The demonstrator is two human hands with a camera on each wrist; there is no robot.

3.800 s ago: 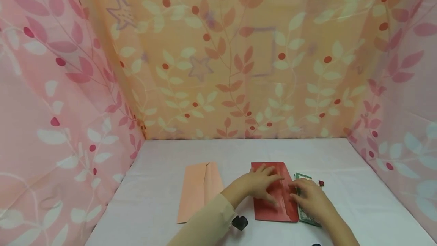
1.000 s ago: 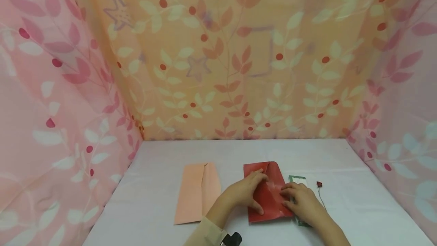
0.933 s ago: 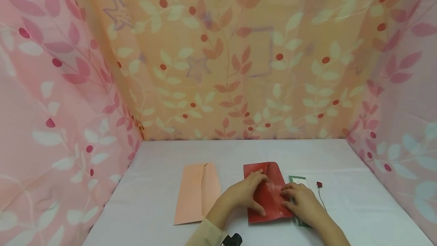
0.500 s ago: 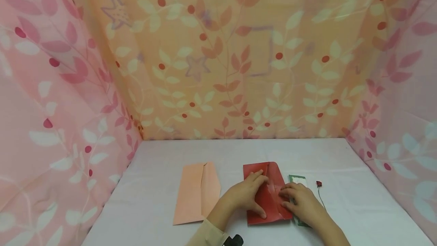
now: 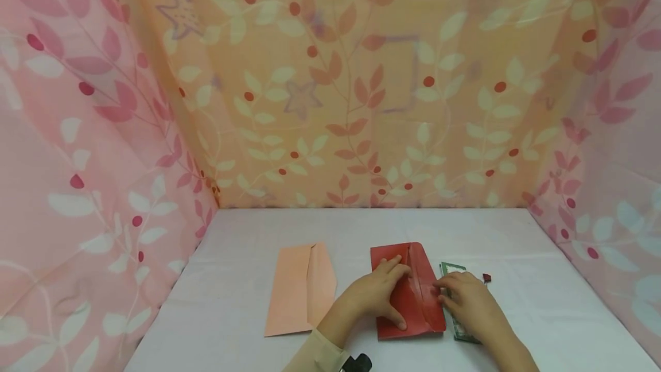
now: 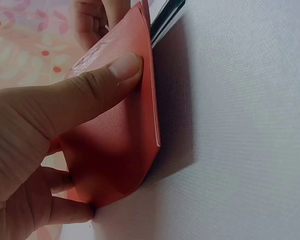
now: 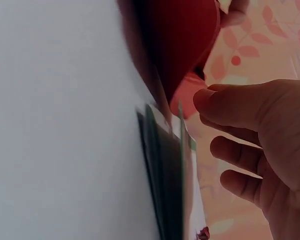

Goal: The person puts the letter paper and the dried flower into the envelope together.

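Red envelope under a spread left hand, right fingers at its flap

The red envelope [image 5: 413,298] lies on the white table [image 5: 227,286], flap side up, its flap [image 5: 431,310] toward the person's right. The left hand [image 5: 372,294] rests across its left part, thumb and fingers spread wide; the left wrist view shows the thumb [image 6: 90,94] lying along the envelope's face near the closest edge, other fingers at its left edge, and a shadow beneath the paper.

The right hand [image 5: 469,297] is at the flap's outer edge, fingers loosely bent, with thumb and index tips close together; whether they touch the flap cannot be told. It partly covers the green-edged papers [image 5: 451,268], just beside the envelope. A small red flower [image 5: 487,278] lies past that hand. The peach envelope [image 5: 294,291] lies to the left, apart from the red one. Patterned cloth [image 5: 361,131] hangs behind.
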